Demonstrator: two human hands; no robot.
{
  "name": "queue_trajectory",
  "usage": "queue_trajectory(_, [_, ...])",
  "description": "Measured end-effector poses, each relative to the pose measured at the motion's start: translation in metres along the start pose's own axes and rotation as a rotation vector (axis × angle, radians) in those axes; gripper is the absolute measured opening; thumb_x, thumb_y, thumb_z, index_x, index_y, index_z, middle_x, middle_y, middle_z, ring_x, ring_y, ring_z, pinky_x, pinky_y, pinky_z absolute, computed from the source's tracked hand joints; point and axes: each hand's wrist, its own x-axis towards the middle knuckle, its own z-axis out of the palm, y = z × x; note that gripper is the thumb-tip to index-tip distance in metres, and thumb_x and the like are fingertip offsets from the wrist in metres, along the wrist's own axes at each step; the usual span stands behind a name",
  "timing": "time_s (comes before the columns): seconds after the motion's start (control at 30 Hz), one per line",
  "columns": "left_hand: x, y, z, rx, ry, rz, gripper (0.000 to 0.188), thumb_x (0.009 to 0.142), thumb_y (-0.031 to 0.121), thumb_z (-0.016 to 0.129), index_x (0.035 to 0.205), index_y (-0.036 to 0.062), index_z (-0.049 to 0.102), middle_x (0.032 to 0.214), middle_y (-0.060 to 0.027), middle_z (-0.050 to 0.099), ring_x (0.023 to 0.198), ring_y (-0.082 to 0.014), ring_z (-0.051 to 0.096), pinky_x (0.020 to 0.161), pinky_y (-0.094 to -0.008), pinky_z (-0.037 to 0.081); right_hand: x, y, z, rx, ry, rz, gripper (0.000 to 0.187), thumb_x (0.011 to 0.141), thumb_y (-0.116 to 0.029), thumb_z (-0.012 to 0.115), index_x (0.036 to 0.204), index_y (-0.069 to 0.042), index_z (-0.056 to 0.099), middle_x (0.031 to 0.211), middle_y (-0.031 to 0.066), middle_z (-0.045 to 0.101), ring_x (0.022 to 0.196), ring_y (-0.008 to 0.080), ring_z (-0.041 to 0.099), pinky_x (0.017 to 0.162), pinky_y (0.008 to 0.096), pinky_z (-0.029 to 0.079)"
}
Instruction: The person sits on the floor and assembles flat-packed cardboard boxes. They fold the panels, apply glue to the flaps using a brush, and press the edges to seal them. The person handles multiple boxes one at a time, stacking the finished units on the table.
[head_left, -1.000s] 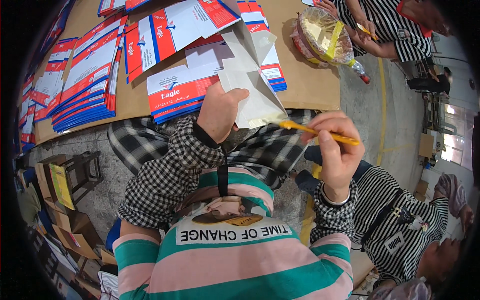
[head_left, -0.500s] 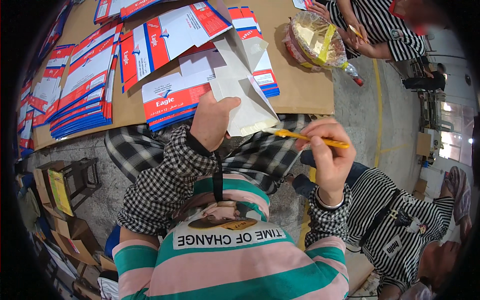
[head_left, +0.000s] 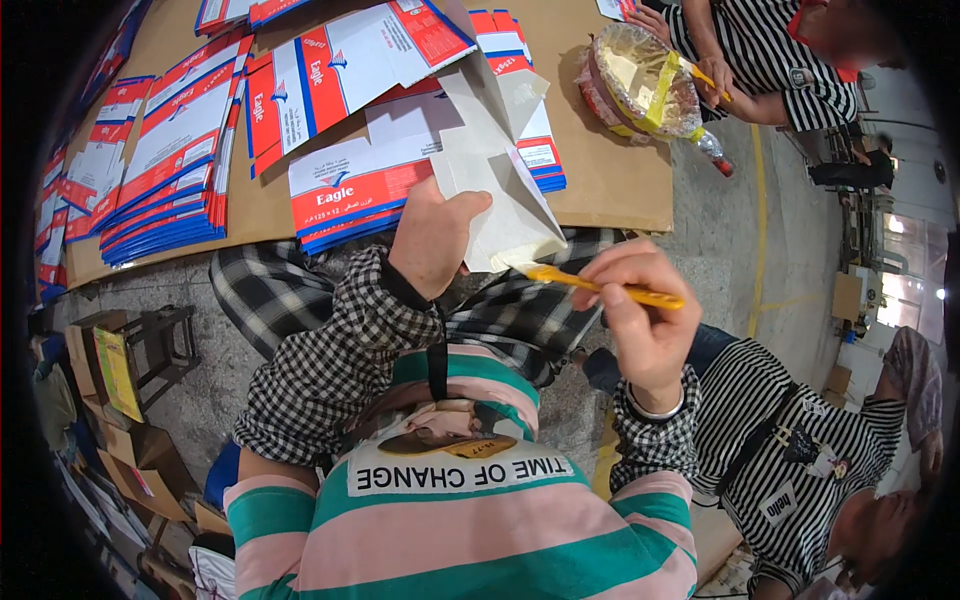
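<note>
Yellow brush lies nearly crosswise, bristles leftward, pinched by the right hand; left hand grips carton.

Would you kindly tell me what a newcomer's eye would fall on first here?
Probably the yellow brush near the centre, held in the right hand, its tip at the near edge of the pale carton the left hand grips. Next, the flat red-white-blue cartons stacked on the table's left, and the plastic-lined bowl by its right edge.

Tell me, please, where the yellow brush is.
Right of centre in the head view, the yellow brush is in the right hand, tip at the pale carton flap.
</note>
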Motion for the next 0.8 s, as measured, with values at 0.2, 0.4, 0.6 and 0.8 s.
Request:
queue_trajectory(0.2, [-0.004, 0.002, 0.002, 0.047, 0.003, 0.008, 0.035, 0.084, 0.003, 0.053, 0.118, -0.0042, 0.050, 0.105, -0.0138, 0.062, 0.088, -0.0209, 0.066, 0.073, -0.0290, 0.055, 0.001, -0.004, 0.010, 0.007, -0.001, 0.022, 0.005, 0.085, 0.003, 0.056, 0.083, 0.006, 0.059, 0.090, 0.0168, 0.060, 0.069, 0.0163, 0.060, 0.067, 0.0258, 0.051])
queue_trajectory(0.4, [0.011, -0.009, -0.006, -0.084, -0.033, 0.043, 0.043, 0.081, -0.001, 0.051, 0.125, -0.0027, 0.048, 0.112, -0.0135, 0.061, 0.100, -0.0254, 0.063, 0.087, -0.0356, 0.052, 0.008, -0.001, -0.007, 0.074, 0.142, 0.051, 0.005, 0.086, 0.002, 0.055, 0.085, 0.005, 0.059, 0.091, 0.0142, 0.060, 0.072, 0.0155, 0.061, 0.065, 0.0260, 0.051])
queue_trajectory(0.6, [0.018, -0.009, 0.001, -0.036, -0.049, 0.060, 0.043, 0.083, 0.001, 0.049, 0.125, -0.0046, 0.046, 0.115, -0.0160, 0.060, 0.101, -0.0279, 0.063, 0.088, -0.0364, 0.052, 0.009, 0.020, -0.024, -0.011, 0.049, 0.093, 0.007, 0.090, 0.000, 0.052, 0.088, 0.005, 0.056, 0.094, 0.0120, 0.059, 0.074, 0.0153, 0.062, 0.068, 0.0266, 0.051])
queue_trajectory(0.8, [0.025, -0.007, 0.002, 0.040, -0.004, 0.042, 0.044, 0.083, 0.002, 0.050, 0.127, -0.0045, 0.045, 0.115, -0.0162, 0.059, 0.102, -0.0284, 0.062, 0.088, -0.0376, 0.052, 0.017, 0.022, -0.029, 0.141, 0.161, 0.097, 0.005, 0.089, 0.000, 0.054, 0.087, 0.004, 0.057, 0.092, 0.0113, 0.059, 0.073, 0.0150, 0.061, 0.066, 0.0261, 0.050])
